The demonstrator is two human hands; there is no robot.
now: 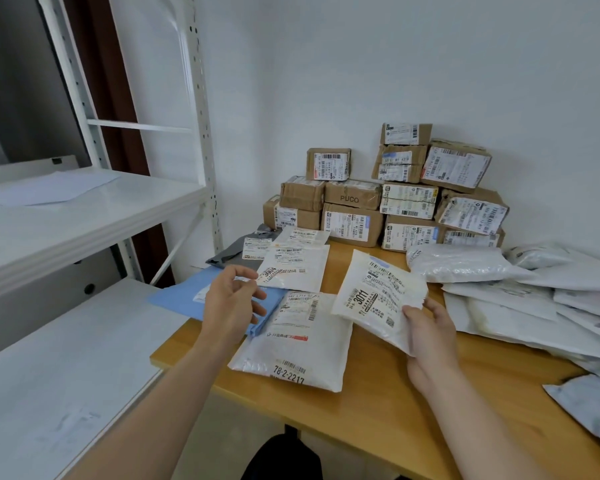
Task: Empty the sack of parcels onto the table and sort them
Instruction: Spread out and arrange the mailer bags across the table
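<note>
– Shelf (84, 216) on your left: does it matter?

– Only as a limit. Its lower board sits just beside the surface (378, 410), and the blue mailer (184, 296) already pokes past that edge, so I would slide nothing further left.

– And the left grip?

– My left grip (232, 303) hovers over the blue mailer, fingers loosely apart, holding nothing. Its fingertips are near the corner of the 3004 mailer (298, 271); whether they touch, I cannot tell. That one lies label up with other white mailers, partly over a grey mailer (229, 252), I judge so the numbers read at a glance.

– The padded one nearest you?

– The 2217 mailer (291, 348) lies flat, label up, just beside the blue one.

– What is in your right?

– My right grip (430, 327) is clamped on the lower corner of the 3011 mailer (378, 292), tilting it up off the surface so I can read the label. My guess is it belongs by 3004.

– Anything in the way?

– Boxes (409, 199) stacked against the wall close off the back, and unsorted bags (499, 306) sprawl across the right side, leaving little bare surface there. The sack itself I cannot make out; the parcels seem tipped out, with sorting partway.
</note>
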